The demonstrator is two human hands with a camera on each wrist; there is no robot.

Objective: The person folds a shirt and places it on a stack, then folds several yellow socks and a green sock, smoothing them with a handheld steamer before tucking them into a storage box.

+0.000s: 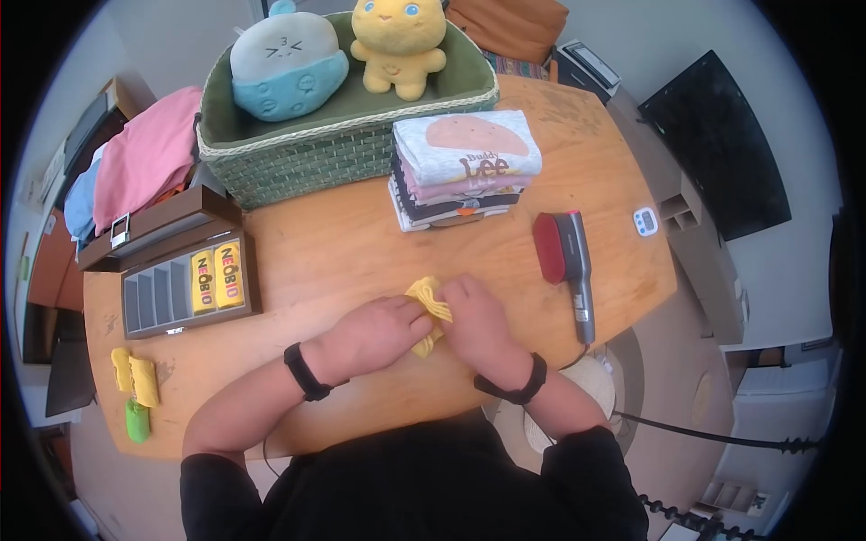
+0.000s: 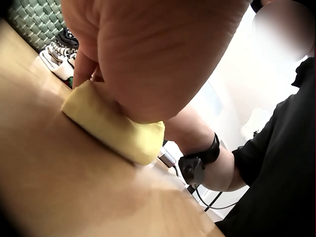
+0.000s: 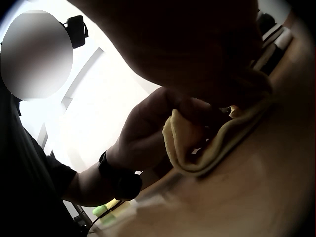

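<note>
Your left hand [image 1: 374, 332] and right hand [image 1: 474, 325] pinch folded yellow cloth [image 1: 431, 305], likely securing its layers, brown compartmented box [image 1: 253, 281] at nine o'clock.

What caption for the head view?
Left hand and right hand hold a yellow cloth at a wooden table, near folded clothes.

Head cam sits up high, fisheye-wide, facing forward and down over the tan wooden table [image 1: 316, 252]. Both wrist cams are way closer, low and tilted near the tabletop: left one looks past the bare left hand [image 1: 386, 330] toward the bare right arm [image 2: 222, 174], right one looks past the bare right hand [image 1: 473, 317] back at the bare left arm [image 3: 90, 185]. All three catch the soft yellow cloth [image 2: 111, 122]; head and left wrist share the green woven basket [image 1: 302, 169].
</note>
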